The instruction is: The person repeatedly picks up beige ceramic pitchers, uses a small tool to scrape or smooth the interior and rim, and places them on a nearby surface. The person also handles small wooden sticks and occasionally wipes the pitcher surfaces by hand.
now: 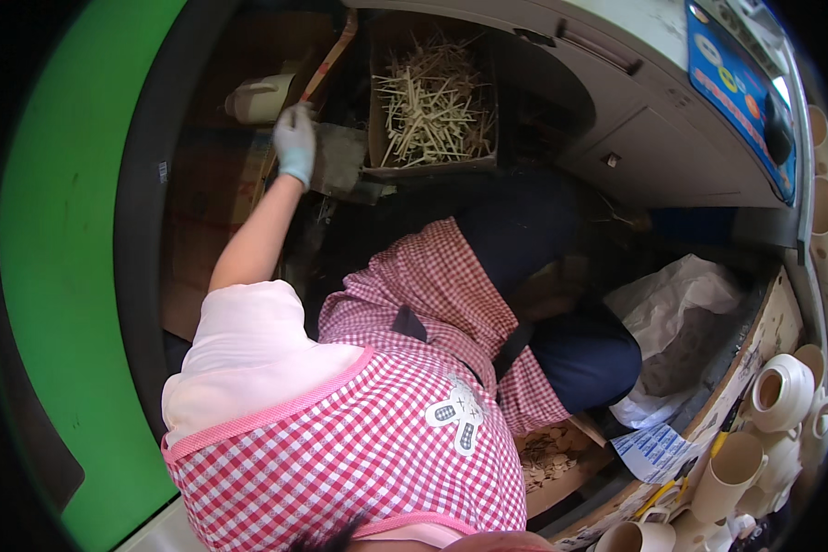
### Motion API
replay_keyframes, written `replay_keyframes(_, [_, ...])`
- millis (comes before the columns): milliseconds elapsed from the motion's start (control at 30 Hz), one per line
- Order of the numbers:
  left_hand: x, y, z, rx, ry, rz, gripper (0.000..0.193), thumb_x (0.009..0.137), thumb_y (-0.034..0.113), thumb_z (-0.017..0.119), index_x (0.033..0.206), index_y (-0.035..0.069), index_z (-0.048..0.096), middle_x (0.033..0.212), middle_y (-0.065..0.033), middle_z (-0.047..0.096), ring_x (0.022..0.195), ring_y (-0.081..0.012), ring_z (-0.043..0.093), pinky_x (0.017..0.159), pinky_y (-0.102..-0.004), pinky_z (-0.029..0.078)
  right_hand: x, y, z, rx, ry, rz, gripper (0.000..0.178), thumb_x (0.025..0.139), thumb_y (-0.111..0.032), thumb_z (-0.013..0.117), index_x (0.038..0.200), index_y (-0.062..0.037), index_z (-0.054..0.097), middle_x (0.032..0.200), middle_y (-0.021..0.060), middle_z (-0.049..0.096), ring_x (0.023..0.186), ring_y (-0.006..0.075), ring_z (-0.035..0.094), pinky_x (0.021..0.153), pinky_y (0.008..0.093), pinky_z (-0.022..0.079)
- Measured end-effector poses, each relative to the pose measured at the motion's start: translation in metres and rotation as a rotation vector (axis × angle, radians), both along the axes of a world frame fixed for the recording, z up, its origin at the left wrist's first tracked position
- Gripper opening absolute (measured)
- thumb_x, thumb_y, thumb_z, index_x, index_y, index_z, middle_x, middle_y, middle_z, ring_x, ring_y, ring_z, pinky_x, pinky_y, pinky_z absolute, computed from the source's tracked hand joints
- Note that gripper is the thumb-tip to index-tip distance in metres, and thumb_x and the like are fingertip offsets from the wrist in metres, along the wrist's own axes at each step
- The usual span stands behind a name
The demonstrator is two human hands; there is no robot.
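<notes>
My left hand (294, 143), in a whitish glove with a pale blue cuff, reaches out to the upper left. Its fingers are curled, and what they hold, if anything, is hidden. Right by the fingertips ends a narrow tan strip with reddish marks (329, 61). Just left of the hand is a cream mug or jug (259, 99) in the shadow. To the right stands an open cardboard box (375, 120) filled with many thin pale sticks (431, 109). A grey flat piece (340, 158) lies between hand and box. My right hand does not show.
A cabinet (653, 147) carries a blue mat (727, 87) and black mouse (778, 129). At right, a white plastic bag (676, 299) sits beside a ledge crowded with cream mugs (729, 474). A box of small flat pieces (552, 457) is low down. Green panel (64, 239) at left.
</notes>
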State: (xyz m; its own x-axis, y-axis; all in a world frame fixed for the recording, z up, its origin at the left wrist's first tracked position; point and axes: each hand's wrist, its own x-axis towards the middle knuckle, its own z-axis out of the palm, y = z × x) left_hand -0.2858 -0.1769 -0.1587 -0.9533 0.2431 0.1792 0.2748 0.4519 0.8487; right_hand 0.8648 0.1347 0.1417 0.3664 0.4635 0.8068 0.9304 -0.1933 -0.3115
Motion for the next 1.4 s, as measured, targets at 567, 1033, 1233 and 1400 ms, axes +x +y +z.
replay_keyframes(567, [-0.133, -0.048, 0.081, 0.297, -0.339, 0.171, 0.052, 0.104, 0.054, 0.053, 0.109, 0.003, 0.066, 0.090, -0.0036, 0.064, 0.073, -0.0128, 0.054, 0.065, -0.0298, 0.043, -0.668, -0.159, -0.087, -0.562, 0.722, 1.235, 0.025, 0.109, -0.010, 0.053, 0.132, -0.0008, 0.059, 0.100, 0.0112, 0.072, 0.093, 0.0163, 0.068, 0.089, 0.0297, 0.055])
replay_keyframes(1033, [0.245, 0.052, 0.207, 0.336, -0.075, -1.311, 0.027, 0.095, 0.027, 0.074, 0.104, 0.002, 0.067, 0.099, -0.0110, 0.067, 0.086, -0.0197, 0.067, 0.076, -0.0338, 0.054, -0.686, -0.177, -0.150, -0.910, 1.698, 1.456, 0.077, 0.105, -0.059, 0.051, 0.159, -0.0060, 0.036, 0.156, 0.0122, 0.047, 0.147, 0.0240, 0.040, 0.123, 0.0386, 0.029])
replay_keyframes(1233, [0.251, 0.092, 0.212, 0.168, -0.773, -1.501, 0.071, 0.089, 0.028, 0.080, 0.148, 0.004, 0.049, 0.145, -0.0089, 0.054, 0.132, -0.0199, 0.055, 0.112, -0.0377, 0.043, -0.640, -0.154, -0.105, -1.257, 0.945, 1.669, 0.061, 0.099, -0.037, 0.070, 0.148, -0.0047, 0.053, 0.138, 0.0146, 0.064, 0.126, 0.0222, 0.061, 0.110, 0.0362, 0.045])
replay_keyframes(1400, [0.238, 0.077, 0.205, 0.331, -0.622, -1.684, 0.071, 0.092, 0.040, 0.077, 0.143, -0.002, 0.052, 0.159, -0.0176, 0.037, 0.135, -0.0254, 0.052, 0.116, -0.0408, 0.038, -0.701, -0.018, -0.052, -1.112, 0.356, 1.669, 0.043, 0.106, -0.038, 0.058, 0.090, -0.0007, 0.073, 0.078, 0.0096, 0.073, 0.070, 0.0183, 0.068, 0.069, 0.0350, 0.055])
